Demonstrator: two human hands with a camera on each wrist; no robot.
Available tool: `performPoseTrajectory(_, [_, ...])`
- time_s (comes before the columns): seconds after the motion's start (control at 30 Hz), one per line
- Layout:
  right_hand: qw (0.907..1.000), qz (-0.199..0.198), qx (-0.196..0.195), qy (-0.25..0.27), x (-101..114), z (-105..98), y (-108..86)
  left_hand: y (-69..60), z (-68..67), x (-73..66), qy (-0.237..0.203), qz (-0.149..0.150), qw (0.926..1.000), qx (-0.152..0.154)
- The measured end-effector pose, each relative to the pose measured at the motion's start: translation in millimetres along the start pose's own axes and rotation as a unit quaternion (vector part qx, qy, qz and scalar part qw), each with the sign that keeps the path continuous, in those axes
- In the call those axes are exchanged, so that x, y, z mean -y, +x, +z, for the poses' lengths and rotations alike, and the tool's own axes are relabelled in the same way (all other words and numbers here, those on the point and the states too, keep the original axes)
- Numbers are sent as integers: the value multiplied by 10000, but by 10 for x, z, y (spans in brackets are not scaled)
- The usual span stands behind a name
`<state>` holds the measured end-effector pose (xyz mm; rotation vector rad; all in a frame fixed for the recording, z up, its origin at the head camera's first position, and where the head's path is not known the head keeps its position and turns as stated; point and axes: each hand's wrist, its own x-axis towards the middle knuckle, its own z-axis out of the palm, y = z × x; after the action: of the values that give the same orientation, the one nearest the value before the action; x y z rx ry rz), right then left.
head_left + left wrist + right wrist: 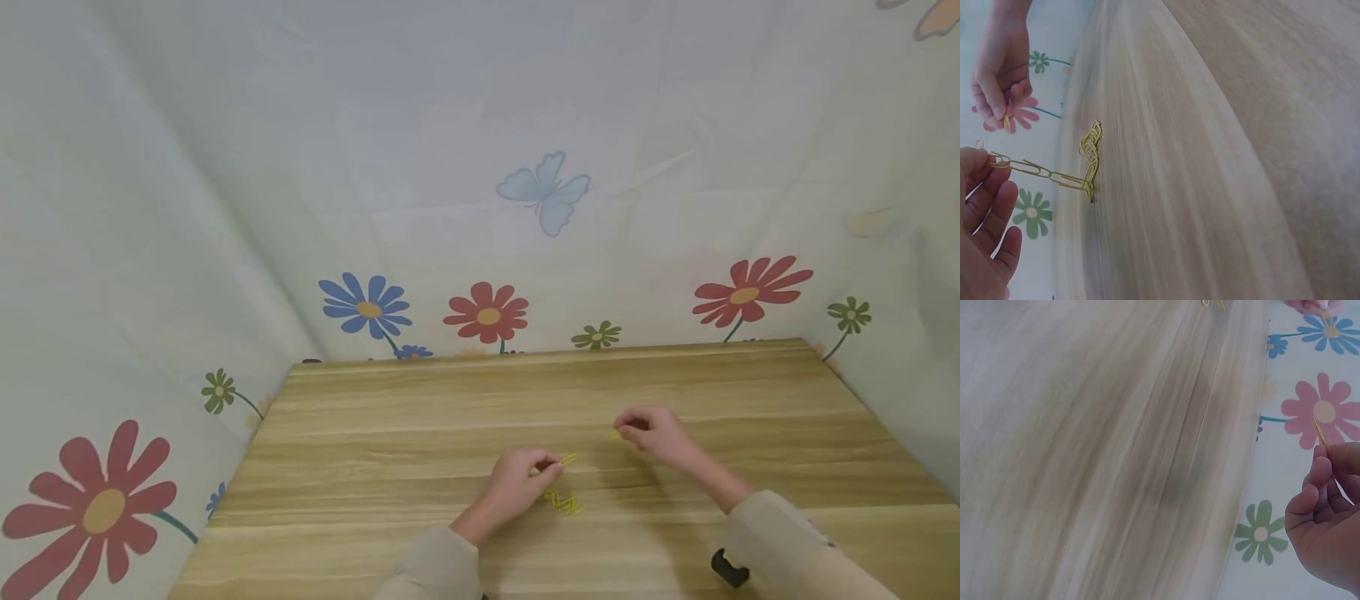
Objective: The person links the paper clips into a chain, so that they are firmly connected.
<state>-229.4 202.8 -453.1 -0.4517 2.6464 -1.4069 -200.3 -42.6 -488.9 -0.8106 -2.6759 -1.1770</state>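
Observation:
A chain of linked yellow paper clips (1035, 169) hangs from my left hand (516, 482), which pinches its upper end between thumb and finger. The chain's lower part (562, 502) lies heaped on the wooden table. To the right and farther back, my right hand (654, 435) is raised over the table, apart from the left. It pinches a single yellow paper clip (1319, 430) whose tip sticks out past the fingertips in the right wrist view. Part of that clip is hidden by the fingers.
The wood-grain table (360, 433) ends at the back against a pale curtain (420, 150) printed with flowers and butterflies. Curtain also lines the left and right sides. A small black object (729, 568) is beside the right sleeve near the front.

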Motion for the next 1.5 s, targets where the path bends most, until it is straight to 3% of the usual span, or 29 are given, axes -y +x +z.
performPoseTrajectory(0.8, [9984,-448,324,117,184,335,-4,23,40,-71,167,184,9997,-12])
performPoseTrajectory(1.07, [9982,-285,372,362,245,390,-20,19,50,-79,193,177,9997,24])
performPoseTrajectory(1.5, [9963,-67,471,711,285,443,-32,15,46,-77,484,313,9980,-260])
